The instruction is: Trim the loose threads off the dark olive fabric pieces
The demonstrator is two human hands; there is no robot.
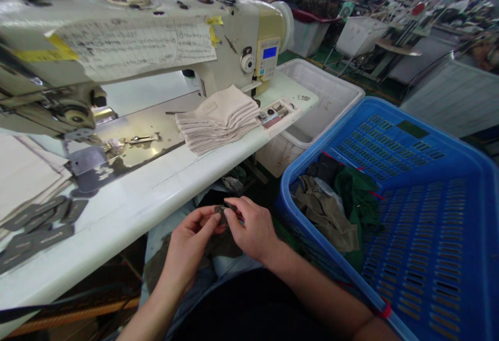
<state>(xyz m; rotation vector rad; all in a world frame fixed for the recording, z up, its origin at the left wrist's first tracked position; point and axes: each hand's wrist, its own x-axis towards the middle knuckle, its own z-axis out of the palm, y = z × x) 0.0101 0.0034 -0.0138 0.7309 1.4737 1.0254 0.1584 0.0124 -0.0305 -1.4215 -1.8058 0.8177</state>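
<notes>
Over my lap, just off the table's front edge, both hands meet at a small dark fabric piece [221, 215]. My left hand [189, 242] pinches its left side between thumb and fingers. My right hand [255, 226] grips it from the right, thumb pressed close to the left thumb. Fingers cover most of the piece, so its full shape is hidden. Similar-coloured dark grey tabs [41, 224], some with light lettering, lie in a loose pile on the table at the left. A neat stack of beige fabric pieces [218, 117] sits on the table beyond my hands.
A sewing machine [148, 11] with a taped handwritten sheet [136, 44] stands on the white table [156, 195]. More beige fabric [27, 174] lies at the left. To my right is a blue plastic basket [421, 226] with brown and green cloth; a white bin [331, 81] stands behind.
</notes>
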